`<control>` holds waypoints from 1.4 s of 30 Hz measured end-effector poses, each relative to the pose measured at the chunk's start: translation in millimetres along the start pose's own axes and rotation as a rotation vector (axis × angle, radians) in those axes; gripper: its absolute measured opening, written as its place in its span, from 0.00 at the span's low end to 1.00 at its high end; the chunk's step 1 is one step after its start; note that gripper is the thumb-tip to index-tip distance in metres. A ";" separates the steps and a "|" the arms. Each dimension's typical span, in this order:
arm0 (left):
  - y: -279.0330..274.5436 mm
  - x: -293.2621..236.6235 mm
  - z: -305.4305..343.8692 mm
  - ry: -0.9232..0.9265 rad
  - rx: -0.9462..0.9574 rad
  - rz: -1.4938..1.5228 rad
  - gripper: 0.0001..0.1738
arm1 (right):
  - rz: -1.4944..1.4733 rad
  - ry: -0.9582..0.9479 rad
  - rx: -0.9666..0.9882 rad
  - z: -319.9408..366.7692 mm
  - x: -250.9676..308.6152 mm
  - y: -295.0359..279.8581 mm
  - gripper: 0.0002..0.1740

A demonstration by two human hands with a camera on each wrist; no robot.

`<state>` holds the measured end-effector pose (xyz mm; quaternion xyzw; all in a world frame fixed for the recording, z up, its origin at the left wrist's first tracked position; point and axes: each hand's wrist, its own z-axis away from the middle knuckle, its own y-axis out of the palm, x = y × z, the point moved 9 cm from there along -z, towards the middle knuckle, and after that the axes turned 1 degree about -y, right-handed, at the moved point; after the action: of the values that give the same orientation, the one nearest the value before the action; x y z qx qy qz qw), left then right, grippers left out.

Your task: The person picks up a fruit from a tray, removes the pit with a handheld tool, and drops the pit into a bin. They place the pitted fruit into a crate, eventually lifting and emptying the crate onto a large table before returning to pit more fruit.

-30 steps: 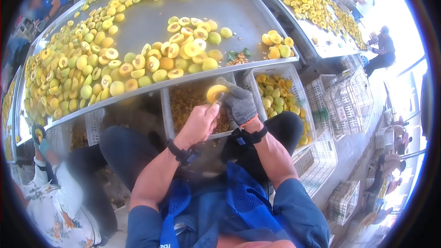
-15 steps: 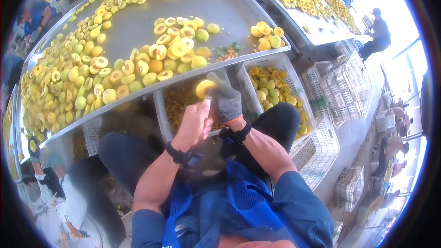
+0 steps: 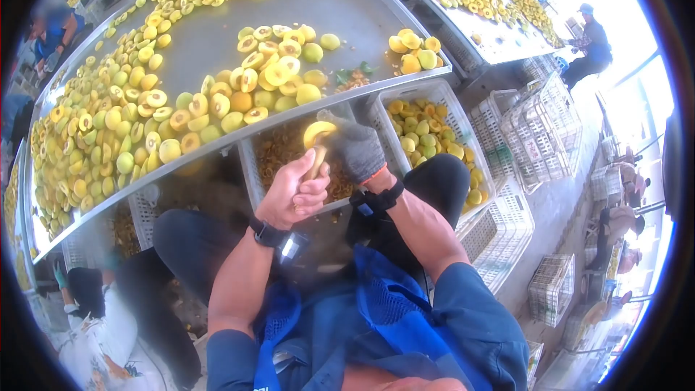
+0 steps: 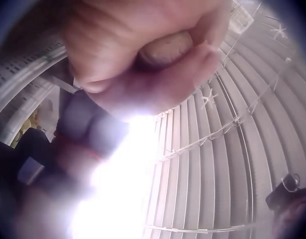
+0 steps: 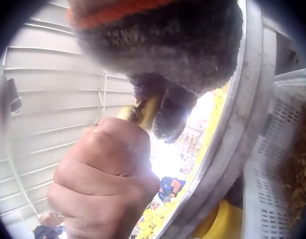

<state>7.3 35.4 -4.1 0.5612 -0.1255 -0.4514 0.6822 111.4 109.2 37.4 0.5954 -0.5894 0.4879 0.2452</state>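
Observation:
My bare left hand (image 3: 291,192) grips a small pitting tool by its pale wooden handle (image 3: 316,164); the rounded handle end (image 4: 166,50) sticks out of the curled fingers in the left wrist view. In a grey knit glove with an orange cuff, my right hand (image 3: 356,150) holds a yellow peach half (image 3: 317,132). The tool's metal end (image 5: 137,113) sits at the fruit in the right wrist view, its tip hidden there. Both hands are over a white crate (image 3: 255,182) of brown pits and scraps, just in front of the metal table's edge.
Many peach halves (image 3: 94,137) cover the metal table (image 3: 199,32). To the right stands a crate (image 3: 472,134) of peach halves, with stacked crates (image 3: 539,134) beyond. Another worker (image 3: 94,326) sits close on the left. My knees flank the pit crate.
The head view has shifted slightly, so the table sits further left. My left hand has turned, and more of the tool's handle shows below the peach half. The right hand keeps hold of the fruit.

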 end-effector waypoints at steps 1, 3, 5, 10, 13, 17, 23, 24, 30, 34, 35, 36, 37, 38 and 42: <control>0.2 0.4 -0.4 -0.004 0.014 0.015 0.22 | -0.071 0.055 -0.006 0.3 -3.3 -1.3 0.23; -0.7 6.0 0.8 -0.027 0.051 0.018 0.22 | -0.306 0.238 -0.037 4.9 -16.8 -0.2 0.23; 0.4 3.3 1.7 -0.036 0.080 0.000 0.23 | -0.461 0.350 -0.040 3.9 -28.5 1.6 0.23; 1.8 5.0 1.9 -0.063 0.090 -0.070 0.23 | -0.106 0.093 0.165 -11.0 24.5 -9.6 0.24; 3.8 7.8 3.4 -0.077 0.091 -0.073 0.23 | -0.244 0.133 0.181 -7.9 13.0 -8.4 0.24; 5.5 12.7 1.7 -0.084 0.173 0.007 0.23 | -0.492 0.302 0.147 -1.8 -4.9 -3.0 0.25; 7.5 12.9 3.3 -0.088 0.187 0.002 0.23 | -0.483 0.303 0.118 0.2 -10.5 -1.2 0.26; 2.2 10.8 2.2 -0.047 0.108 -0.094 0.23 | -0.505 0.331 0.092 2.5 -13.5 -0.7 0.26; -3.1 -11.3 6.5 0.211 -0.172 -0.523 0.24 | -0.510 0.448 -0.088 0.3 -35.5 -11.6 0.26; -16.3 -41.6 6.2 0.538 -0.380 -1.088 0.25 | -0.476 0.451 -0.260 -4.6 -51.2 -31.4 0.26; -17.2 -49.8 10.6 0.719 -0.530 -1.392 0.25 | -0.441 0.433 -0.306 -4.5 -50.9 -36.3 0.25; -21.3 -48.2 12.2 0.628 -0.631 -1.533 0.25 | -0.375 0.446 -0.325 -2.4 -53.8 -44.8 0.24; -22.7 -50.4 14.8 0.536 -0.734 -1.672 0.25 | -0.184 0.391 -0.281 -7.3 -57.7 -57.3 0.24; -24.9 -51.9 18.5 0.429 -0.833 -1.809 0.25 | 0.004 0.338 -0.239 -8.5 -66.7 -71.6 0.25; -23.2 -52.7 23.8 0.310 -0.807 -1.857 0.26 | 0.723 0.102 -0.190 -13.4 -28.7 -130.7 0.25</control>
<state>-49.4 60.7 1.2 0.2176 0.6097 -0.7327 0.2100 235.3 158.3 54.8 0.2981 -0.7912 0.5152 0.1404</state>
